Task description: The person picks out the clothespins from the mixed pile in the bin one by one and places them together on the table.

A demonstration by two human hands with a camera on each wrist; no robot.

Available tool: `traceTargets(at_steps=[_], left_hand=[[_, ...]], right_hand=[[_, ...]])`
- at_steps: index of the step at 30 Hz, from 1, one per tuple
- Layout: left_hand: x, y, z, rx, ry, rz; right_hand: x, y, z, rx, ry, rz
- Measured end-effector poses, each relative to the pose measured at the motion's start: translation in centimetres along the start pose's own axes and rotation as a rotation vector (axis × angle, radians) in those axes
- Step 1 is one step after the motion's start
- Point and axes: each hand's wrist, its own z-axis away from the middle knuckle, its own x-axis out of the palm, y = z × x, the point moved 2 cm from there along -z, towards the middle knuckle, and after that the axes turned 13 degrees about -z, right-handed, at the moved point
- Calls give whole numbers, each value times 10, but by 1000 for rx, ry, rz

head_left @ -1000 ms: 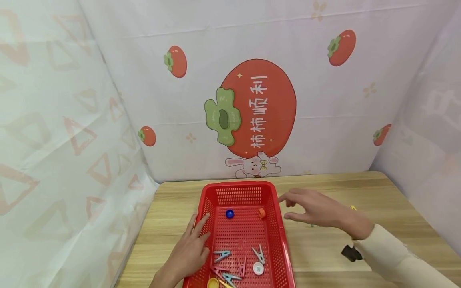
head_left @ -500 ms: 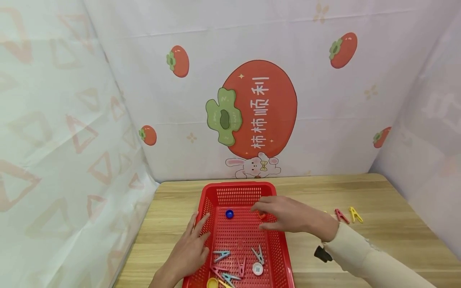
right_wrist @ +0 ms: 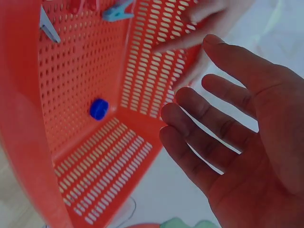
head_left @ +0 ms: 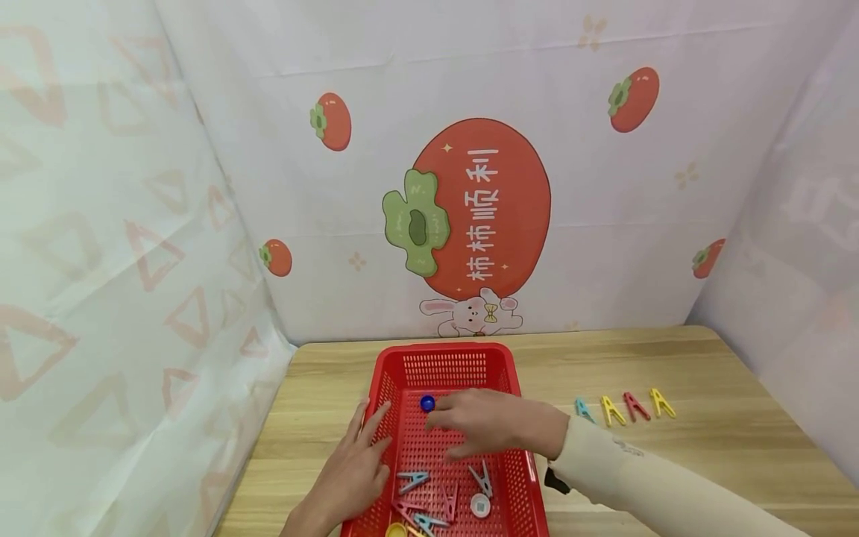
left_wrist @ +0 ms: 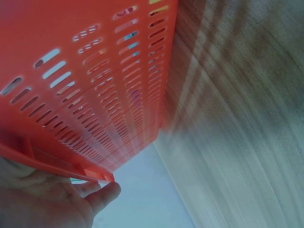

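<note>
- Pale cloth (head_left: 604, 194) printed with persimmons hangs behind a wood-grain tabletop (head_left: 698, 462); clock directions follow the head view.
- On the tabletop stands a red perforated plastic basket (head_left: 443, 347). Pastel clothespins (head_left: 417, 476) lie inside toward six o'clock; four brighter clothespins (head_left: 607, 403) lie outside, near three o'clock.
- A blue bottle cap (head_left: 427, 403) sits on the basket floor toward eleven o'clock, at ten from the right hand (head_left: 479, 424). That hand holds nothing: fingers loosely bent, thumb apart.
- The left hand (head_left: 356, 470) rests over the basket's rim near nine, fingers spread.
- The cap looks light, stiff, sturdy, perhaps slick; a thumb-and-finger pinch across its sides should suit. The basket seems light and slightly flexible, best held by its rim.
</note>
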Motion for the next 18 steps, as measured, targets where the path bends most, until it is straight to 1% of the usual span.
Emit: traceTargets(at_steps=[5,8,11,18], left_hand=[[0,-1,-1,-10,-23,-3],[-1,-1,-1,-5,-17,-14],[-1,-2,-1,4,-5,-28],[1,-2,-1,23,12,-46]], right_hand=[[17,-4,-16,-28,-70,47],[22,-6,-26,-46,-91,98],[26,-8,-36,-46,-121,136],[41,-10,-56,-24,-213,146]])
